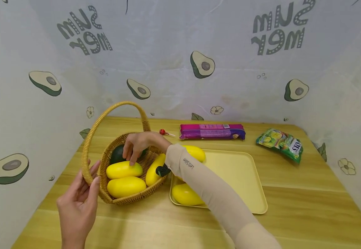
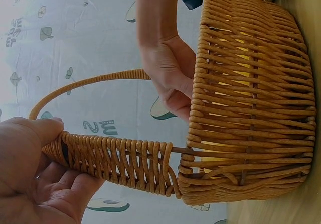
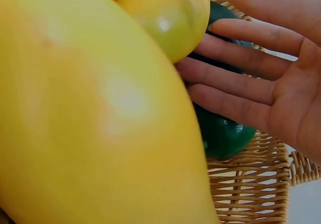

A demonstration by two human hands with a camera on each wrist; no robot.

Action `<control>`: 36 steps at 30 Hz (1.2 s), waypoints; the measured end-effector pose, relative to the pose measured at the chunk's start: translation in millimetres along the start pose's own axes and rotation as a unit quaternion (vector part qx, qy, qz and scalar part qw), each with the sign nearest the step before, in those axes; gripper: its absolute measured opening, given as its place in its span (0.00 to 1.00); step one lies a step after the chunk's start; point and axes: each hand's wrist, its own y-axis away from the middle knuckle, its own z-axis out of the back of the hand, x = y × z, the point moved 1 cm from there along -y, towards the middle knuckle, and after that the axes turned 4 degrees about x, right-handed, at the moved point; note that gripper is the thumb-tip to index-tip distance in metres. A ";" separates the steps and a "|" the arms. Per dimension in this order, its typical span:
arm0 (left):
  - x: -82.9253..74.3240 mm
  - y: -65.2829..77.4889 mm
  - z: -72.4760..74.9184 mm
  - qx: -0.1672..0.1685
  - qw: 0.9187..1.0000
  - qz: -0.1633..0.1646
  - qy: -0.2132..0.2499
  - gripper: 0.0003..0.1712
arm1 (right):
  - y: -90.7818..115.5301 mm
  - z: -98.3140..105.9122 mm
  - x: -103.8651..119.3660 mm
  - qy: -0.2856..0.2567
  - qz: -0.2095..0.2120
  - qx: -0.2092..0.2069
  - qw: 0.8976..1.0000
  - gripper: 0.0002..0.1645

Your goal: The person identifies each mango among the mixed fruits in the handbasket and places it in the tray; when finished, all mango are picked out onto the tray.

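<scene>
My left hand [image 1: 80,204] grips the wrapped handle [image 2: 118,156] of a brown wicker basket [image 2: 251,98] near its lower left end, thumb on one side and fingers on the other. The basket stands on the table with its handle upright. Inside lie several smooth yellow mangoes [image 1: 124,169] and a dark green, glossy fruit [image 3: 223,133] by the far wall. My right hand [image 1: 138,142] reaches into the basket from above. In the right wrist view its fingers are nearly straight and spread, beside a mango [image 3: 170,23] with a greenish tip and over the green fruit.
Right of the basket, a pale yellow tray [image 1: 236,173] holds more mangoes [image 1: 184,194], partly hidden by my right sleeve [image 1: 211,186]. Behind stand a red lollipop [image 1: 163,132] and a purple packet [image 1: 213,131]. A green snack bag [image 1: 281,143] lies far right.
</scene>
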 end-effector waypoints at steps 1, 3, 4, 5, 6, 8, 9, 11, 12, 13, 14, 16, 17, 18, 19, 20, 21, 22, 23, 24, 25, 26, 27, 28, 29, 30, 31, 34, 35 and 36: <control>-0.1 -0.2 0.0 0.000 1.000 0.001 0.000 0.34 | -1.2 0.0 -0.5 0.000 -0.008 0.001 1.000 0.28; -0.5 -0.5 -0.2 0.000 1.000 0.001 0.000 0.34 | -3.0 -0.1 -1.2 0.003 -0.021 0.004 1.000 0.28; -0.6 -0.5 -0.1 0.000 1.000 0.002 -0.001 0.35 | -4.0 -0.4 -1.8 0.003 -0.025 0.006 1.000 0.28; -0.5 -0.5 -0.2 0.000 1.000 0.002 -0.002 0.35 | -4.9 -0.9 -2.1 0.003 -0.029 0.008 1.000 0.29; -0.4 -0.5 -0.2 0.000 1.000 0.001 -0.003 0.35 | -5.8 -1.3 -2.6 0.004 -0.030 0.010 0.999 0.30; -0.3 -0.4 -0.3 0.000 1.000 0.001 -0.004 0.35 | -6.5 -2.1 -3.3 0.002 -0.032 0.014 0.999 0.30; -0.2 -0.4 -0.3 -0.001 1.000 0.001 -0.005 0.35 | -6.7 -2.5 -3.5 0.000 -0.032 0.017 0.999 0.31; -0.2 -0.5 -0.5 -0.002 1.000 0.000 -0.005 0.35 | -6.8 -2.9 -4.0 -0.002 -0.033 0.020 0.999 0.31; -0.4 -0.6 -0.6 -0.003 1.000 0.000 -0.005 0.35 | -6.7 -2.9 -4.2 -0.003 -0.033 0.022 0.999 0.31; -0.6 -0.8 -0.8 -0.003 1.000 0.000 -0.005 0.35 | -6.5 -2.9 -4.4 -0.004 -0.033 0.024 0.999 0.31; -0.9 -1.0 -1.0 -0.004 1.000 0.000 -0.004 0.35 | -6.4 -2.8 -4.6 -0.003 -0.033 0.026 0.999 0.31; -1.1 -1.3 -1.4 -0.004 1.000 0.000 -0.003 0.35 | -6.1 -2.6 -5.2 0.003 -0.034 0.030 0.999 0.31; -1.2 -1.4 -1.6 -0.004 1.000 0.001 -0.003 0.34 | -6.2 -2.6 -5.5 0.007 -0.034 0.031 0.999 0.31; -1.3 -1.5 -1.8 -0.004 1.000 0.003 -0.004 0.34 | -6.3 -2.5 -5.7 0.013 -0.032 0.032 0.999 0.31; -1.4 -1.4 -1.9 -0.004 1.000 0.005 -0.005 0.34 | -6.5 -2.5 -6.0 0.019 -0.031 0.033 0.999 0.31; -1.5 -1.3 -1.9 -0.004 1.000 0.007 -0.005 0.34 | -6.7 -2.6 -6.2 0.024 -0.029 0.033 0.999 0.30; -1.6 -1.3 -2.0 -0.003 1.000 0.009 -0.005 0.33 | -6.9 -2.7 -6.4 0.029 -0.027 0.033 0.999 0.30; -1.8 -1.0 -1.9 -0.003 1.000 0.011 -0.006 0.33 | -7.0 -3.0 -6.5 0.031 -0.027 0.033 0.999 0.30; -1.8 -0.9 -1.9 -0.004 1.000 0.012 -0.007 0.33 | -7.1 -3.2 -6.5 0.032 -0.026 0.032 0.999 0.30; -1.7 -0.9 -1.9 -0.004 1.000 0.013 -0.007 0.33 | -7.1 -3.4 -6.6 0.032 -0.026 0.031 0.999 0.30; -1.6 -0.9 -2.0 -0.003 1.000 0.014 -0.007 0.33 | -6.9 -3.5 -6.6 0.032 -0.026 0.031 0.999 0.30; -1.5 -1.0 -2.1 -0.004 1.000 0.014 -0.006 0.33 | -6.9 -3.5 -6.7 0.031 -0.026 0.030 0.999 0.30; -1.3 -1.1 -2.2 -0.003 1.000 0.013 -0.007 0.33 | -6.9 -3.6 -6.7 0.031 -0.025 0.030 0.999 0.30; -1.1 -1.2 -2.3 -0.003 1.000 0.013 -0.006 0.33 | -6.7 -3.6 -6.5 0.031 -0.023 0.029 0.999 0.30; -1.0 -1.2 -2.3 -0.004 1.000 0.013 -0.006 0.33 | -6.7 -3.5 -6.2 0.033 -0.020 0.028 0.999 0.30; -0.9 -1.2 -2.2 -0.004 1.000 0.012 -0.006 0.33 | -6.4 -3.5 -5.8 0.035 -0.016 0.028 0.999 0.30; -0.8 -1.2 -2.2 -0.004 1.000 0.012 -0.005 0.33 | -6.0 -3.4 -5.2 0.038 -0.012 0.027 0.999 0.30; -0.8 -1.1 -2.0 -0.004 1.000 0.009 -0.003 0.33 | -4.2 -3.0 -3.0 0.041 -0.005 0.027 0.999 0.32; -0.8 -1.1 -2.1 -0.004 1.000 0.007 -0.004 0.33 | -3.5 -2.8 -2.3 0.042 -0.005 0.027 0.999 0.33; -0.6 -1.1 -2.2 -0.004 1.000 0.005 -0.003 0.33 | -2.4 -2.7 -1.5 0.041 -0.004 0.028 0.999 0.33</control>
